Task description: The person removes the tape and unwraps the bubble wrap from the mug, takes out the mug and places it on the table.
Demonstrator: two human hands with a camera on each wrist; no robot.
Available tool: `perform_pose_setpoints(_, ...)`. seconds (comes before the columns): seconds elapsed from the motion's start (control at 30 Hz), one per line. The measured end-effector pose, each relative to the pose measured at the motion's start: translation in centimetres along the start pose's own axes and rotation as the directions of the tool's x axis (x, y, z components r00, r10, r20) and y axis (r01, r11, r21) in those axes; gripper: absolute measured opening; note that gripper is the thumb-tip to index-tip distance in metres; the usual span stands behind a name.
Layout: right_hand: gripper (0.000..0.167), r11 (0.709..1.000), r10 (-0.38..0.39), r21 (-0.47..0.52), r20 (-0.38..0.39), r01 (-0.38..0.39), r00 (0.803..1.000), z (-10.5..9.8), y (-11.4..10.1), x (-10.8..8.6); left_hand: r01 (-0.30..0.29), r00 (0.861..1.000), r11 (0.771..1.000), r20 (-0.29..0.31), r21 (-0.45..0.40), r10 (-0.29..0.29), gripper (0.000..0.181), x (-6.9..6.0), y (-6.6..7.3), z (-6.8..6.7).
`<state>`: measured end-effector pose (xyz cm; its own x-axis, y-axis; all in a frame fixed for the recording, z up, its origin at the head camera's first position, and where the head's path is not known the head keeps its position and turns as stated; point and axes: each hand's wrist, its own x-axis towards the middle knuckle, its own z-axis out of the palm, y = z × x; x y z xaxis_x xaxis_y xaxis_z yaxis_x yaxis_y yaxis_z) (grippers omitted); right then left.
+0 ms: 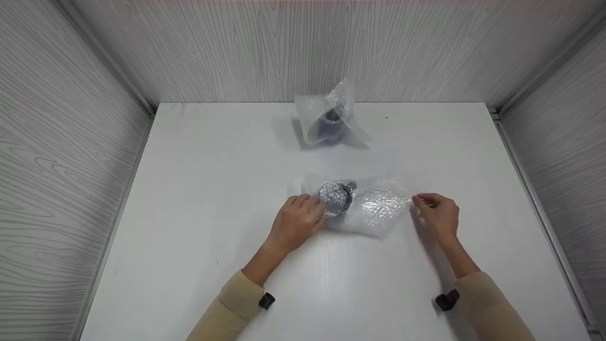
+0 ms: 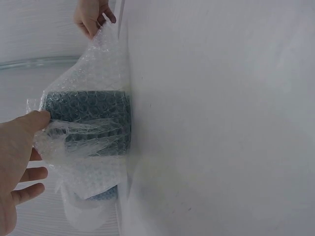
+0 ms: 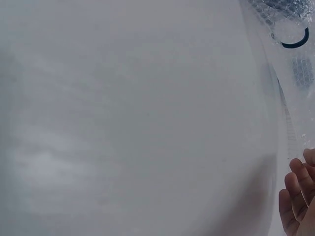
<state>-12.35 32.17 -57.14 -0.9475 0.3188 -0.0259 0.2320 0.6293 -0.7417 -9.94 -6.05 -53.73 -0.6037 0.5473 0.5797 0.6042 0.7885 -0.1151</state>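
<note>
Two tan sleeves (image 1: 220, 308) reach in over a white tabletop (image 1: 213, 189), each with a small black device (image 1: 267, 300) near the cuff. The left hand (image 1: 298, 220) grips the near left side of a dark cup (image 1: 335, 199) through clear bubble wrap (image 1: 383, 208), its thumb at the rim and some fingers loosely spread. The cup stands upright just beyond and to the right of that hand, touching it; a small dark part, probably its handle, juts from the far right side. From the cup, the wrap runs lengthwise to the right, where the right hand (image 1: 438, 213) pinches its outer edge between thumb and fingertips, well apart from the cup. The left hand is therefore the nearer one. Farther back, near the wood-grain wall (image 1: 227, 52), sits a second wrapped object (image 1: 331, 128), bluish and dark inside. No brand, label or writing can be read.
</note>
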Motion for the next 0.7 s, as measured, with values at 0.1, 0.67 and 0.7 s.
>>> perform_pose_setpoints(0.1,0.035,1.0,0.005,0.004,-0.008,-0.005,1.0,-0.1,0.0,0.0,-0.004,1.0,1.0,-0.002,0.005,0.004,0.029,0.0,0.0,0.0)
perform_pose_setpoints(0.67,0.03,0.978,-0.173,-0.141,-0.114,0.156,0.978,-1.1,-1.0,-2.1,0.005,1.0,1.0,0.0,0.009,-0.005,0.03,0.1,0.0,-0.1)
perform_pose_setpoints(0.7,0.029,0.975,-0.187,-0.143,-0.122,0.169,0.975,-1.1,-1.2,-2.1,0.004,1.0,1.0,-0.003,0.009,-0.004,0.03,0.1,0.0,0.0)
